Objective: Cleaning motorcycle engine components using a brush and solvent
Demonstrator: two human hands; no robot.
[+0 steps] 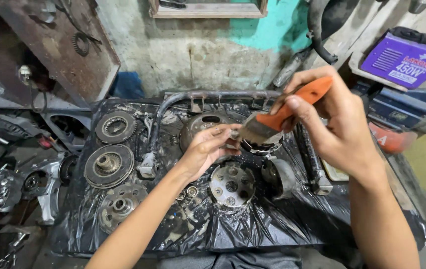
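On the black plastic sheet [253,224] that covers the desk, round metal parts lie spread out. At the far left, off the sheet, a grey engine casing [48,184] sits among clutter. Just inside the sheet's left edge, two toothed clutch discs [109,149] lie one behind the other, with a pitted hub [119,205] nearer the front edge. The left hand [205,149] reaches in over the middle, fingers pinched on a small dark part [234,134] that is too small to make out. Below it lies a drilled round plate [231,185], and behind it a domed housing [200,127]. The right hand [335,124] is closed around the orange handle of a paintbrush [278,119], bristles touching the small part. At the upper right, a purple box [405,60] with white print stands tilted on a shelf, above a red and white package [390,139]. Open sheet runs along the front edge; the back edge meets a bent metal bar [213,97] and the wall.
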